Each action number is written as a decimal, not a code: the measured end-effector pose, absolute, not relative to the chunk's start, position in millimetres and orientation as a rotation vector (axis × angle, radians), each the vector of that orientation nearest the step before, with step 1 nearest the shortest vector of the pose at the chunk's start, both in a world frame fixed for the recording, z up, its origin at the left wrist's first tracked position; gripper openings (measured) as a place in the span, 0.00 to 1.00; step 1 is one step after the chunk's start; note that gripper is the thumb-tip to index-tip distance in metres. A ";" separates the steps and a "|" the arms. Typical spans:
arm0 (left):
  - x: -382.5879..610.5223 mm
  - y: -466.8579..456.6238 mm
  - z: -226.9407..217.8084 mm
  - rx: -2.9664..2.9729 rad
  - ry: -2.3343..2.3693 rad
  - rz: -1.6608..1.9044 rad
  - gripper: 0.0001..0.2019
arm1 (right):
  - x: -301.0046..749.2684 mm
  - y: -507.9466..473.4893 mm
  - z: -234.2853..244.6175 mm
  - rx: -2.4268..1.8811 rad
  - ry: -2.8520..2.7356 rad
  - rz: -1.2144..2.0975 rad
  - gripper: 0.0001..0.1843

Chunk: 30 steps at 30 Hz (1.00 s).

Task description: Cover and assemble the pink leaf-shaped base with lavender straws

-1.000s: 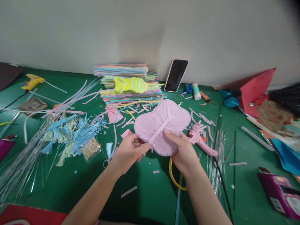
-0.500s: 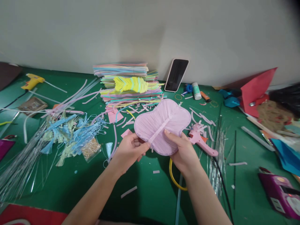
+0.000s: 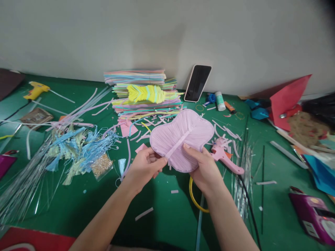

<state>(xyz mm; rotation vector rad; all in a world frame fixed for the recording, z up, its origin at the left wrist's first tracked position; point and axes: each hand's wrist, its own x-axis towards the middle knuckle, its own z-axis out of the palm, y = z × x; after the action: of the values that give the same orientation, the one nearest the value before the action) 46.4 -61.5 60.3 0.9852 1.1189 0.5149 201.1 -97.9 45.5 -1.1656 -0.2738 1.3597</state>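
Our left hand [image 3: 145, 167] pinches the near left edge of the pink fan [image 3: 183, 136], thumb on top, fingers curled under. The fan is over the middle of the green desk [image 3: 170, 216]. It seems lifted off the desk, though we cannot be sure from here. Its middle stick [image 3: 179, 143] is the long line. It starts between our two hands and runs away from us, up and to the right. Our right hand [image 3: 205, 169] grips the near right edge, with the thumb flat on top beside the stick. Both hands are just as near, with wrists bent in. The pink glue gun [image 3: 226, 160] lies just right of that hand.
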 end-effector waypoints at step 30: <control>41.8 -61.2 48.5 1.051 1.146 0.396 0.06 | 204.2 -98.1 46.9 -1.169 -0.350 1.451 0.18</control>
<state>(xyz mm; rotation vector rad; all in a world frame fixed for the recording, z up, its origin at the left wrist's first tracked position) 41.8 -61.2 48.5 1.0506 1.1457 0.3962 204.2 -98.1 46.9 -1.1685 -0.3500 1.4510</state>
